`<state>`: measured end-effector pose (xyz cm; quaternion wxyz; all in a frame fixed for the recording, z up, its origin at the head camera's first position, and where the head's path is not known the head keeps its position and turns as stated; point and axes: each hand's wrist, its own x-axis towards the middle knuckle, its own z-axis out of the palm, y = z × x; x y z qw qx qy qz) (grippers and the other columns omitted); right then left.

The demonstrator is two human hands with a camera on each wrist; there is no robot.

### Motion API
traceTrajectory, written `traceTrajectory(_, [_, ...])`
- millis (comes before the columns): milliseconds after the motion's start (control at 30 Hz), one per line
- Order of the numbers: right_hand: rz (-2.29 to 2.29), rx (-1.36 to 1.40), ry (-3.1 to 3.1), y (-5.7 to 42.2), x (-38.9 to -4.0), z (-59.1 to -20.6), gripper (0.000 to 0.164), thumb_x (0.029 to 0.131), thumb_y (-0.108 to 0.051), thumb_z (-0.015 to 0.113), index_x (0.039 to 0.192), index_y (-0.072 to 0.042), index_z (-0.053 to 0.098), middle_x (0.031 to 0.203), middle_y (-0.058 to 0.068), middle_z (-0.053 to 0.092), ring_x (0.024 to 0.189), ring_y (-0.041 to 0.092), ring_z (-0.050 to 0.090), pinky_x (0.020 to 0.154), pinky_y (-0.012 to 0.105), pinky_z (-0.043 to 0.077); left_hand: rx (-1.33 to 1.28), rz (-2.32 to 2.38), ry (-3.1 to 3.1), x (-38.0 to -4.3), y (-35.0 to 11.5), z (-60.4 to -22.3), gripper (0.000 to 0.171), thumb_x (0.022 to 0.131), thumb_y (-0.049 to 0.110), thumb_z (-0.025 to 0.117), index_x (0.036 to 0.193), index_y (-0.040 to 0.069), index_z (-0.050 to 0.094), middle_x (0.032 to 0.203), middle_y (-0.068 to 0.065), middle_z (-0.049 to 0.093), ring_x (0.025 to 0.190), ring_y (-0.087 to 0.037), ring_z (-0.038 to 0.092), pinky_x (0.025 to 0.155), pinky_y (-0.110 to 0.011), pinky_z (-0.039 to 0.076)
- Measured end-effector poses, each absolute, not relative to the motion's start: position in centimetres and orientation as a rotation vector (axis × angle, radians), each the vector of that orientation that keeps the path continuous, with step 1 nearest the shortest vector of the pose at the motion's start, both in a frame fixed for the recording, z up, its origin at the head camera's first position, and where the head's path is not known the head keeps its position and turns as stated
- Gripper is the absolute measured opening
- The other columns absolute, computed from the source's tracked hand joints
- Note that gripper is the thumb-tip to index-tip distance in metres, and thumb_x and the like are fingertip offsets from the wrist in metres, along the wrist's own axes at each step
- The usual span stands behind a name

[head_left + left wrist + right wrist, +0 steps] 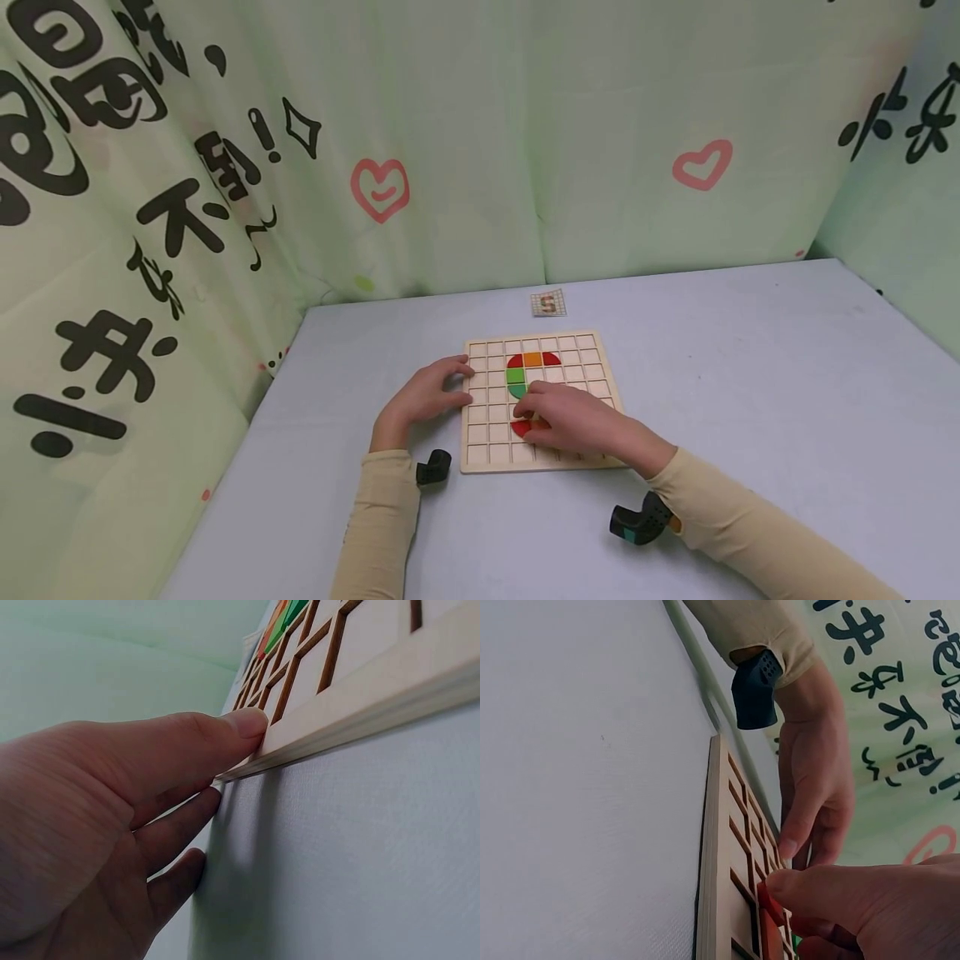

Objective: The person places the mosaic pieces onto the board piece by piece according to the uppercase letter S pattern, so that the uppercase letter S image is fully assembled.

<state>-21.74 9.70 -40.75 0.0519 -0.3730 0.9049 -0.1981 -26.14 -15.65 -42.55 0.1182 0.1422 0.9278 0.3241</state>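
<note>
A square wooden grid board [483, 458] lies on the table. My left hand [427, 392] rests at its left edge, thumb on the rim and the other fingers loosely extended, as the left wrist view shows. My right hand [573, 417] is over the board's lower middle, fingers curled, pinching a red round-edged piece [769, 904] between thumb and fingers at a cell. Higher on the grid sit two red rounded pieces, an orange square [532, 359], a light green square [516, 376] and a darker green rounded piece [517, 390]. My right hand hides several cells.
A small pattern card [548, 303] lies behind the board near the table's back edge. A pale green curtain [465, 233] with black characters and pink hearts hangs behind and at the sides. Black wrist devices [433, 467] sit beside both wrists, low over the white table [750, 400].
</note>
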Motion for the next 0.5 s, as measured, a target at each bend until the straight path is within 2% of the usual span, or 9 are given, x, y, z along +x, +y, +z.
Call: traceTrajectory(500, [-0.561, -1.136, 2.79, 9.34, -21.78, -41.25, 0.011, 0.089, -0.019, 0.076, 0.099, -0.014, 0.074, 0.089, -0.004, 0.062, 0.075, 0.007, 0.049, 0.064, 0.02, 0.047, 0.398, 0.956, 2.708, -26.23, -15.64, -42.66, 0.037, 0.092, 0.015, 0.071, 0.127, 0.007, 0.064, 0.157, -0.008, 0.044, 0.149, -0.027, 0.036, 0.123, -0.043, 0.031])
